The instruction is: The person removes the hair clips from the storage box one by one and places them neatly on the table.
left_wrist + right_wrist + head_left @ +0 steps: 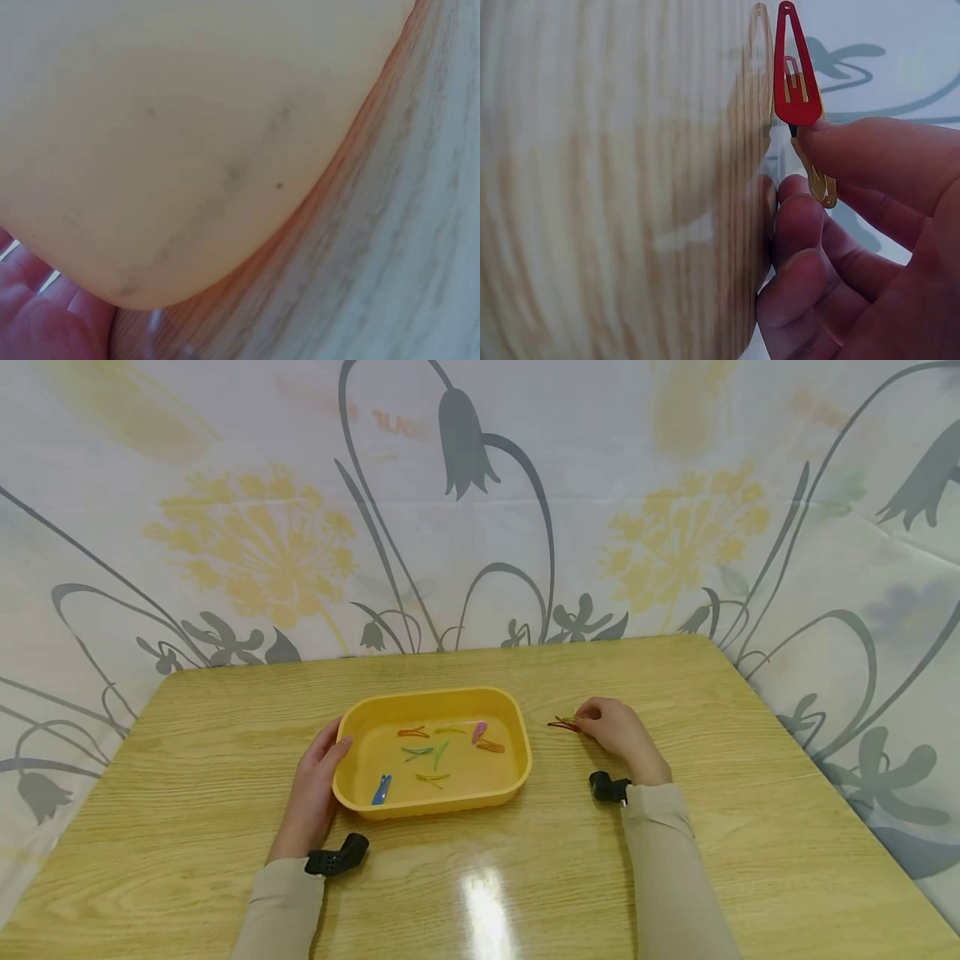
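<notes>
Red clip point(796, 112) and yellow clip point(820, 184) sit together in the narrow grip of the right hand point(618, 737), thumb against fingers, close to the worktop point(562, 860) and at 3 o'clock from the yellow tray point(435, 703). Holding them well likely means a steady pinch at one end — too loose and the red one, caught only by its wide end, could slip. Left hand point(312, 781), at 9 o'clock, grips the tray's wall, thumb over the rim — a firm, light hold should stop sliding. Loose clips point(491, 746) lie inside, a blue clip point(381, 791) at 8 o'clock.
</notes>
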Demonstrator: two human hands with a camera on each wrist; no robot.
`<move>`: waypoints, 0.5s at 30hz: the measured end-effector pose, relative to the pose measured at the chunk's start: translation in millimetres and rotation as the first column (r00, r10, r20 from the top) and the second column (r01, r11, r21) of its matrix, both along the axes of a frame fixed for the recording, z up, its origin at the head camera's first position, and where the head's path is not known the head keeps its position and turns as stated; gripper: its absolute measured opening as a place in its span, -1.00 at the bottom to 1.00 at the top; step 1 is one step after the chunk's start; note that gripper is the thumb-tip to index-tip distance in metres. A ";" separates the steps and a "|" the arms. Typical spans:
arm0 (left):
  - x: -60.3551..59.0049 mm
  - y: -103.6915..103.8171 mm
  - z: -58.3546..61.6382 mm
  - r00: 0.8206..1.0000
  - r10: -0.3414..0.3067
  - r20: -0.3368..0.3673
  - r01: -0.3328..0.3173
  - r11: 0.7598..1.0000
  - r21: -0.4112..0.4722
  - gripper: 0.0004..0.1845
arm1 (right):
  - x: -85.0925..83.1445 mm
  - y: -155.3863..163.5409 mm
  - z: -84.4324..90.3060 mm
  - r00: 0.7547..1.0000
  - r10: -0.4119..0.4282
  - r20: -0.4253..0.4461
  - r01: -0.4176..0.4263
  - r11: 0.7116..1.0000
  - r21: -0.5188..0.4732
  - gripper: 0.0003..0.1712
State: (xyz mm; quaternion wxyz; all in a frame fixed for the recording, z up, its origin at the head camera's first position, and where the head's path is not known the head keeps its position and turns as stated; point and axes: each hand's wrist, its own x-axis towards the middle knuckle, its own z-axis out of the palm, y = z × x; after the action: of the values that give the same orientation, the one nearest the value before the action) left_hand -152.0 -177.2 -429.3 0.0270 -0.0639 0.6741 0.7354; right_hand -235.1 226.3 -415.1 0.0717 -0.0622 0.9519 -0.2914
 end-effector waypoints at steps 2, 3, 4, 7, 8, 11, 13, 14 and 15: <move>0.0 -0.3 0.2 1.000 -0.001 0.000 0.001 1.000 -0.003 -0.45 | 0.3 0.1 0.1 1.000 -0.002 0.006 0.002 1.000 0.000 -0.76; 0.0 -0.4 0.3 1.000 0.002 0.001 -0.002 1.000 -0.002 -0.45 | 0.5 0.0 0.2 1.000 -0.003 0.006 0.003 1.000 0.001 -0.76; 0.1 -0.5 0.4 1.000 0.002 0.001 -0.002 1.000 -0.001 -0.45 | 0.6 0.0 0.3 1.000 -0.004 0.008 0.004 1.000 0.001 -0.76; 0.2 -0.5 0.6 1.000 -0.002 -0.001 0.002 1.000 -0.003 -0.45 | 0.5 0.1 0.4 1.000 -0.003 0.010 0.003 1.000 0.005 -0.75; 0.2 -0.6 0.6 1.000 -0.003 -0.002 0.003 1.000 -0.001 -0.45 | 0.4 0.1 0.6 1.000 -0.003 0.009 0.003 1.000 0.005 -0.75; 0.2 -0.1 0.8 1.000 -0.004 -0.003 0.004 1.000 0.004 -0.44 | 0.5 0.4 0.9 1.000 -0.001 0.005 0.001 1.000 0.004 -0.75; 0.1 0.0 0.6 1.000 -0.003 -0.003 0.003 1.000 0.006 -0.45 | 0.3 0.7 0.8 1.000 0.004 0.001 -0.004 1.000 0.001 -0.75; 0.1 0.2 0.7 1.000 -0.002 -0.002 0.002 1.000 0.007 -0.45 | 0.4 0.8 0.7 1.000 0.007 -0.001 -0.007 1.000 0.001 -0.75; 0.1 0.3 0.6 1.000 -0.002 -0.002 0.002 1.000 0.006 -0.45 | 0.3 1.0 0.5 1.000 0.011 -0.004 -0.011 1.000 0.000 -0.75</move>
State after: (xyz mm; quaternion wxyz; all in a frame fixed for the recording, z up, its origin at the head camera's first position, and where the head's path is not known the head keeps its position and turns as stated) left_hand -151.9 -176.9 -428.7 0.0273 -0.0626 0.6719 0.7375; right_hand -234.8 227.3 -414.7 0.0712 -0.0679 0.9517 -0.2908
